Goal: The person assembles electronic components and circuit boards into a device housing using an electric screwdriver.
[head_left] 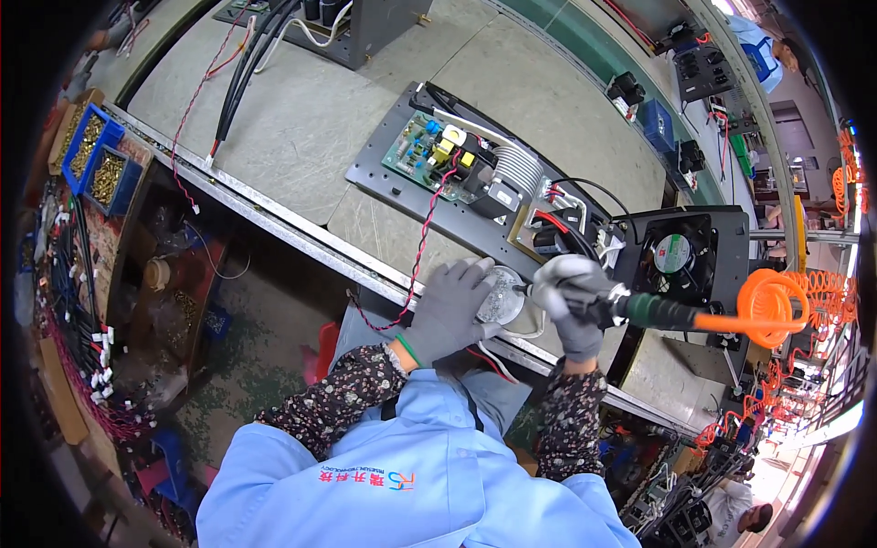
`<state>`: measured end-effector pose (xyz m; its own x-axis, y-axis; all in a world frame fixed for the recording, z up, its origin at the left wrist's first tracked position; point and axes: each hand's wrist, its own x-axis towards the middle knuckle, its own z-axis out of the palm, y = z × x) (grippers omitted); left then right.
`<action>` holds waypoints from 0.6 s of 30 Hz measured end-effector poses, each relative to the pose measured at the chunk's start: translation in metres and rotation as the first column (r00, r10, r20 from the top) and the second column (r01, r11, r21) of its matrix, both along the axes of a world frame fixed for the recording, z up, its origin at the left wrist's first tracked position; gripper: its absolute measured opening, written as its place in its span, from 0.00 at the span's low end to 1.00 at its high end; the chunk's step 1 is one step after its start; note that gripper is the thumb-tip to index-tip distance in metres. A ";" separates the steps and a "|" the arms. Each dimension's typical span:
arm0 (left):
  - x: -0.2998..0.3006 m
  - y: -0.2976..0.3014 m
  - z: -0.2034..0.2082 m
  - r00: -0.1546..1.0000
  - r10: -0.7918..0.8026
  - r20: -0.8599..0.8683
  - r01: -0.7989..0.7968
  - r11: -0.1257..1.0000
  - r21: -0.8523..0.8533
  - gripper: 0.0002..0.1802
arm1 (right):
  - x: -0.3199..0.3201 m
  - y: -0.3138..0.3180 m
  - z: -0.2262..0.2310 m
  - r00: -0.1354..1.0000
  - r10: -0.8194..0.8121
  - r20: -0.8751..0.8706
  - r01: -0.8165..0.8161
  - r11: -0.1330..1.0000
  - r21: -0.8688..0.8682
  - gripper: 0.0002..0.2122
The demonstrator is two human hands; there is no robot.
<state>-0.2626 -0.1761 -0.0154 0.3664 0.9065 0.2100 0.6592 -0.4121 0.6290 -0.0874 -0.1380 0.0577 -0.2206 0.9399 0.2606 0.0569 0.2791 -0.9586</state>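
My right hand (571, 306), in a grey glove, is wrapped round a black air screwdriver (662, 313). An orange coiled hose (776, 306) runs from its rear end. The driver lies nearly level, its tip pointing left at a round, pale dish (502, 297) near the table's front edge. Whether the tip touches anything in the dish is hard to make out. My left hand (446, 310), also gloved, lies with fingers stretched out against the dish's left side, thumb along its near rim. Beyond both hands sits a dark metal panel (393, 183) carrying a green circuit board (416, 151) and a ribbed silver coil (518, 172).
A black fan (674, 256) in a dark plate stands to the right. A red-and-black twisted wire (425, 237) hangs over the metal table edge (274, 215). Blue bins (84, 146) of brass screws are at far left. Another dark metal housing (384, 32) sits at the back.
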 end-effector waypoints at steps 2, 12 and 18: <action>0.000 -0.001 0.001 1.000 -0.001 0.016 0.001 1.000 0.009 0.33 | 0.002 0.004 0.005 0.995 0.103 -0.015 -0.103 0.994 -0.047 0.08; -0.001 0.000 0.000 0.999 0.019 0.046 -0.018 1.000 -0.014 0.34 | -0.021 -0.024 0.011 0.946 -0.281 -0.163 0.255 0.954 -0.160 0.16; 0.041 0.000 0.025 0.992 -0.017 0.126 0.014 0.999 0.030 0.30 | -0.015 -0.004 0.058 0.831 -0.454 -0.322 0.474 0.881 -0.018 0.14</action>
<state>-0.2215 -0.1766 0.0097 0.3494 0.8936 0.2818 0.5686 -0.4412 0.6943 -0.1024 -0.1422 0.1162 0.3379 0.8919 0.3004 -0.1003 0.3515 -0.9308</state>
